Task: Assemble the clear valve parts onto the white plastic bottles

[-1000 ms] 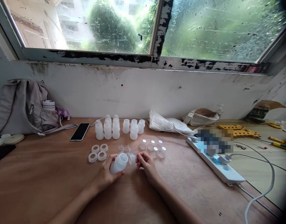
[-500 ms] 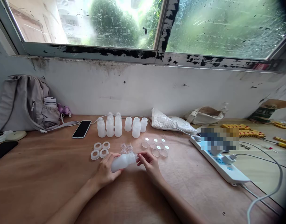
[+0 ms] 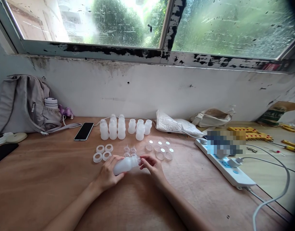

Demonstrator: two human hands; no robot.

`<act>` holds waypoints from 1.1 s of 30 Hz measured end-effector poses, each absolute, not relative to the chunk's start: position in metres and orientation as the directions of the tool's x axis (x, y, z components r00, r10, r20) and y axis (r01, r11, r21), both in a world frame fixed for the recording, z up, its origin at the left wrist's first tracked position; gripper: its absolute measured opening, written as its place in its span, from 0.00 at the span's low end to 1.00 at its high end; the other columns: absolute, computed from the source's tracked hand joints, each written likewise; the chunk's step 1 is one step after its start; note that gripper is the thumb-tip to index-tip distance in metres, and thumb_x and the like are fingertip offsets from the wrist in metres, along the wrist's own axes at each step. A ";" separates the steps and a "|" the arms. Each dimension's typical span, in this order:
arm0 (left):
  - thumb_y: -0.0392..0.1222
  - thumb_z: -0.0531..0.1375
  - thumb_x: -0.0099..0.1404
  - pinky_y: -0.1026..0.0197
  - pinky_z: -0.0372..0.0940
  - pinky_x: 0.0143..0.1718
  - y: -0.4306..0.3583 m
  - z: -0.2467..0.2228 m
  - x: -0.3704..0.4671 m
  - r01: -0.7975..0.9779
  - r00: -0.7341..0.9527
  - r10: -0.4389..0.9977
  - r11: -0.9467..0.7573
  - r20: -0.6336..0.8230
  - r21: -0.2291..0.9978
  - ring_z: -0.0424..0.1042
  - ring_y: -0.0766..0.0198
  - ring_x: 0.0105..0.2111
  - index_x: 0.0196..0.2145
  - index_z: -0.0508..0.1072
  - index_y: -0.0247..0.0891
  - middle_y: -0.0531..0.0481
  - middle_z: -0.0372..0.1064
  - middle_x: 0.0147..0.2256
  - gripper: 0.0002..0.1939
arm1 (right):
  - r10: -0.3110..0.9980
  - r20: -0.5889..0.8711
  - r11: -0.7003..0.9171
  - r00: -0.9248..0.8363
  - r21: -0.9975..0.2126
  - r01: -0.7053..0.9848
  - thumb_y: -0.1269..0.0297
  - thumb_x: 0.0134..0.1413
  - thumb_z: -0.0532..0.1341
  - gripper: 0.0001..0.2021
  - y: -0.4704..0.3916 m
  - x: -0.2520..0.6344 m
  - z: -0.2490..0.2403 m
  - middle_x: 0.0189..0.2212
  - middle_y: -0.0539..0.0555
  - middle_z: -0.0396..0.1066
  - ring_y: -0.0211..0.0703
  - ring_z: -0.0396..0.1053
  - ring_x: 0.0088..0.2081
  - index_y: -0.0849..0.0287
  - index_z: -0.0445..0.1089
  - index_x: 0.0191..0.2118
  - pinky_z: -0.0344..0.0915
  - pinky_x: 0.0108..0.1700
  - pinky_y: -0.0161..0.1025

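Note:
My left hand (image 3: pixel 109 172) is wrapped round a frosted white baby bottle (image 3: pixel 124 166), which lies tilted on its side with its neck towards the right. At the neck is a clear nipple (image 3: pixel 139 160), its tip pinched by the fingers of my right hand (image 3: pixel 153 167). Just behind the bottle lie several loose clear nipples (image 3: pixel 126 149), partly hidden by it. Several white rings (image 3: pixel 97 157) are laid out left of them. Clear round caps (image 3: pixel 160 156) and small white discs (image 3: pixel 160 143) lie beyond my right hand.
Capped bottles (image 3: pixel 113 130) and open-necked bottles (image 3: pixel 140 132) stand at the back. A phone (image 3: pixel 84 131) and a backpack (image 3: pixel 24 102) are on the left. Towards the right are a white plastic package (image 3: pixel 171 123), a power strip (image 3: pixel 239 179) and looping cables (image 3: pixel 287 179).
The view has shifted slightly, and everything sits a little higher in it. Both hands keep nearly the same hold on the bottle and nipple.

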State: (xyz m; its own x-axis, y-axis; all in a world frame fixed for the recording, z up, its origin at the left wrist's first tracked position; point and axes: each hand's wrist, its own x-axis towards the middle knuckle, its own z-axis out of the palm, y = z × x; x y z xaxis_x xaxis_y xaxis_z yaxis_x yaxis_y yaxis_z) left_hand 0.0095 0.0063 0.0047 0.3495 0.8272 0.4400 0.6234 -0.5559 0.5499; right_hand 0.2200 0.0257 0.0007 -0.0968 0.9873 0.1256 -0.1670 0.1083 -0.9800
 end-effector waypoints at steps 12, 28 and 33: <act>0.36 0.60 0.52 0.56 0.60 0.44 0.007 0.006 0.008 0.611 0.366 0.811 -0.579 0.456 0.540 0.64 0.57 0.43 0.47 0.60 0.41 0.47 0.63 0.42 0.24 | 0.988 0.115 0.097 -0.101 -0.982 -0.163 0.58 0.44 0.63 0.11 0.027 0.221 0.000 0.21 0.50 0.69 0.37 0.66 0.24 0.61 0.70 0.30 0.66 0.26 0.35; 0.38 0.60 0.53 0.56 0.61 0.45 0.003 0.005 0.009 0.556 0.414 0.796 -0.605 0.441 0.570 0.64 0.57 0.44 0.47 0.60 0.41 0.46 0.63 0.43 0.23 | 0.967 0.240 0.254 -0.082 -0.930 0.266 0.54 0.55 0.53 0.18 0.022 0.221 0.000 0.13 0.45 0.56 0.32 0.54 0.15 0.58 0.56 0.19 0.53 0.19 0.31; 0.41 0.61 0.53 0.56 0.61 0.44 0.002 0.012 0.010 0.532 0.397 0.828 -0.559 0.396 0.636 0.65 0.57 0.43 0.46 0.62 0.41 0.47 0.65 0.42 0.22 | 0.966 0.236 0.252 -0.102 -0.950 0.185 0.53 0.55 0.53 0.16 0.021 0.222 -0.002 0.16 0.47 0.61 0.34 0.58 0.17 0.58 0.58 0.22 0.55 0.20 0.32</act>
